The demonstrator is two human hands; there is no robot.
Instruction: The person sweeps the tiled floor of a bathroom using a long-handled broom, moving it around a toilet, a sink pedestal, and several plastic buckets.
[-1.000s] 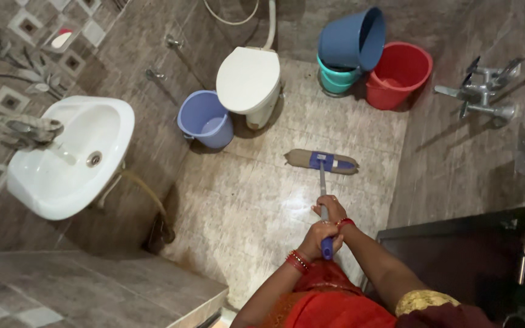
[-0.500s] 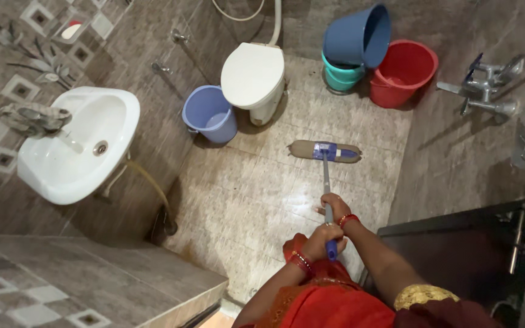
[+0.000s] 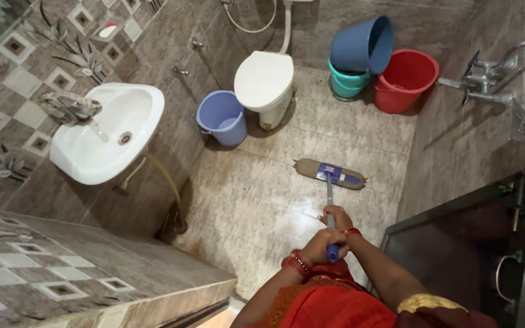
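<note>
A flat mop (image 3: 330, 174) with a brown pad and blue head lies on the wet tiled floor (image 3: 256, 200), its thin handle running back toward me. My left hand (image 3: 320, 245) grips the blue end of the handle. Just above it, my right hand (image 3: 337, 217) wraps the handle too. Red bangles ring both wrists, and red cloth fills the bottom of the view.
A white toilet (image 3: 265, 82) stands at the back with a lilac bucket (image 3: 220, 118) beside it. Stacked blue and teal buckets (image 3: 358, 56) and a red bucket (image 3: 405, 78) sit in the far corner. A white basin (image 3: 109, 133) hangs left; taps (image 3: 484, 85) and a dark door (image 3: 469, 249) are right.
The mop head slid back toward me and slightly right. Both hands stayed on the handle. The view shifted so the basin and buckets sit further right and lower.
</note>
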